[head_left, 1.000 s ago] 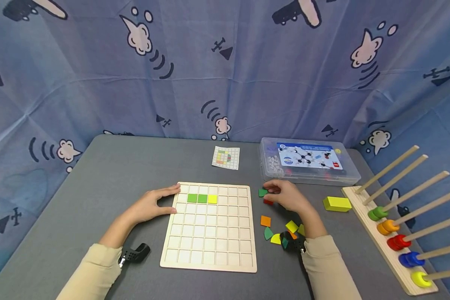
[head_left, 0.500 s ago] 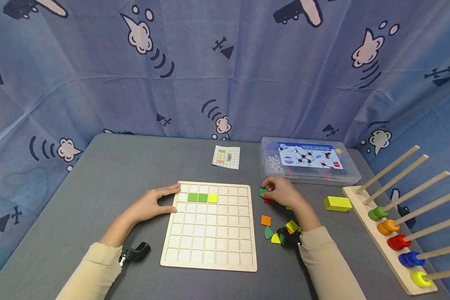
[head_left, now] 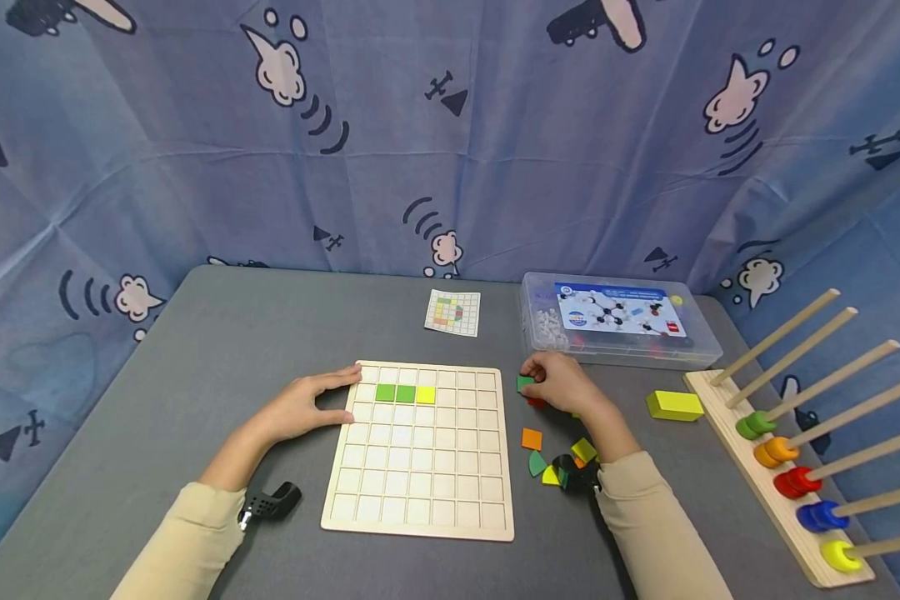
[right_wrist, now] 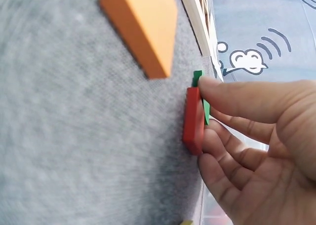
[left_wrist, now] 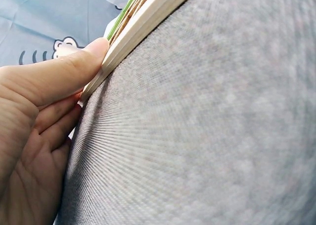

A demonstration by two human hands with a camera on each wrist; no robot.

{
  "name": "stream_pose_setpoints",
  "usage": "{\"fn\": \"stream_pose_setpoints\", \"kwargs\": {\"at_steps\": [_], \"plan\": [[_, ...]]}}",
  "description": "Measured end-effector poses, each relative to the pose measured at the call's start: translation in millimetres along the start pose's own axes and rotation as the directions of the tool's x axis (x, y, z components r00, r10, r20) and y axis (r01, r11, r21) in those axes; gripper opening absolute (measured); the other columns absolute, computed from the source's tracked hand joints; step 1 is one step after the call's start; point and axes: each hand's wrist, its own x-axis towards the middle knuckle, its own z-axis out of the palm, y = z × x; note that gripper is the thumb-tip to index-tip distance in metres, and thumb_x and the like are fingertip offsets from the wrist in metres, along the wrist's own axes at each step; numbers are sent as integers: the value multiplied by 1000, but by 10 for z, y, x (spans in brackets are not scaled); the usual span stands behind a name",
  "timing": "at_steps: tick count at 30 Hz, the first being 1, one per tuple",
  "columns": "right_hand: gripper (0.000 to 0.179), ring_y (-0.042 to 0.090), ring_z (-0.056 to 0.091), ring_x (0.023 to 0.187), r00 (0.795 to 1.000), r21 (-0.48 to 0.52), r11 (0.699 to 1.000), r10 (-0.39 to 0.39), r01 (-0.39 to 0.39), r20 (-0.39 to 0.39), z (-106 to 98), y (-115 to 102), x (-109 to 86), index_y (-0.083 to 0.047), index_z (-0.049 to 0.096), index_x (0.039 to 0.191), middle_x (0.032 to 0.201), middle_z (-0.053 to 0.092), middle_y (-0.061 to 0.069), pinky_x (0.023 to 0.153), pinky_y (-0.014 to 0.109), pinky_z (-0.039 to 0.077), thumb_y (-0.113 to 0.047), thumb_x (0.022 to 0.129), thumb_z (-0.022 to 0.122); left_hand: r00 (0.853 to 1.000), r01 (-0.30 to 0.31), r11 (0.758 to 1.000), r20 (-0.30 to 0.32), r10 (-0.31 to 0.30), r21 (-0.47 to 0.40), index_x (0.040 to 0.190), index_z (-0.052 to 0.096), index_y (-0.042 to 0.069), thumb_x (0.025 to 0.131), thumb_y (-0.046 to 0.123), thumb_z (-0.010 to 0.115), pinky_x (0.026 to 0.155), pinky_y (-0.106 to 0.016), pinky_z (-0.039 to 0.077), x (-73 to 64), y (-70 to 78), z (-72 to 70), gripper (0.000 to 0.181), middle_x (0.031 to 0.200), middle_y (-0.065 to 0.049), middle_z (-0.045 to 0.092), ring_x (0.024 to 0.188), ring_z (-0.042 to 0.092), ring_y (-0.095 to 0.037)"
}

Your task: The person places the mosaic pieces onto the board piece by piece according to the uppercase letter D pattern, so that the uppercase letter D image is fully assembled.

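A wooden grid board [head_left: 420, 467] lies on the table, with two green square tiles [head_left: 395, 393] and a yellow square tile [head_left: 425, 395] side by side in its second row. The thumb and outstretched fingers of my left hand [head_left: 300, 408] rest against the board's left edge; the left wrist view has the thumb tip on that pale edge. To the right of the board, my right hand [head_left: 564, 387] pinches a dark green tile [head_left: 524, 383] low over the table. Right beside those fingers is a red tile [right_wrist: 191, 121], partly covering the green one in the right wrist view.
Loose orange [head_left: 532, 439], green and yellow pieces lie below the right hand, partly under its wrist strap. Behind stand a small pattern card [head_left: 452, 313] and a clear plastic box [head_left: 622, 354]. At the right are a yellow block [head_left: 674, 407] and a peg rack with coloured rings [head_left: 797, 483].
My right hand has shifted slightly left onto the dark green tile, its fingers closing on it. The left hand has stayed at the board's edge.
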Motion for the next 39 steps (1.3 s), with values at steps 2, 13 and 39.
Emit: {"fn": "stream_pose_setpoints", "kwargs": {"at_steps": [2,13,39], "plan": [[20,24,56,86,1000,-14,1000,-9,9,3,1,0,5,0,66,99,92,62,13,78,40,49,-8,82,72,1000,-1,1000,-2,1,-1,139,49,9,80,35,75,110,-51,31,-1,0,0,69,150,-2,38,139,33,-28],[26,25,56,89,999,-42,998,-45,46,24,15,-8,14,-2,67,103,96,61,12,79,41,50,-10,80,75,1000,-5,1000,-11,5,6,138,51,9,80,33,76,109,-52,32,-3,6,-2,68,149,-4,40,139,34,-30],[17,24,62,84,996,-47,996,-84,82,-44,3,-4,30,1,69,103,95,68,14,76,40,53,-5,90,59,1000,-6,1000,-14,6,11,138,51,9,79,33,76,109,-52,32,4,10,-6,68,149,-4,40,138,35,-30]]}}
